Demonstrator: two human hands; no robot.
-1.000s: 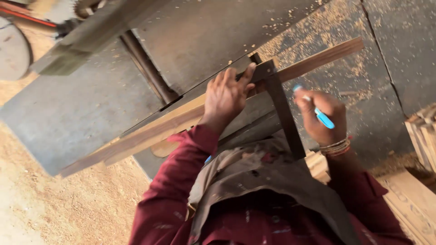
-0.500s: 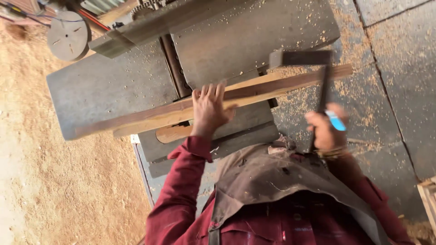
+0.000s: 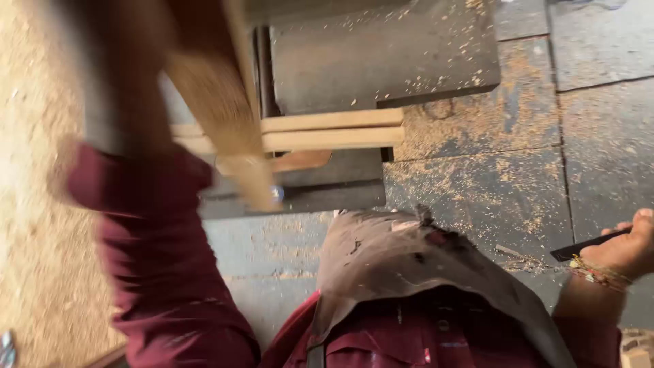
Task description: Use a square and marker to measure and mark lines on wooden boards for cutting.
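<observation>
I see dark red long sleeves [image 3: 157, 272], a matching red shirt [image 3: 422, 334] under a stained grey-brown apron [image 3: 402, 255], and gold-and-red bangles [image 3: 599, 274] just below my right hand [image 3: 630, 249].

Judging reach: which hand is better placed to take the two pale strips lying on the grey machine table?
Probably left: the left sleeve is beside the strips, though motion-blurred. The right hand is far off at the frame edge, gripping a dark flat tool.
</observation>
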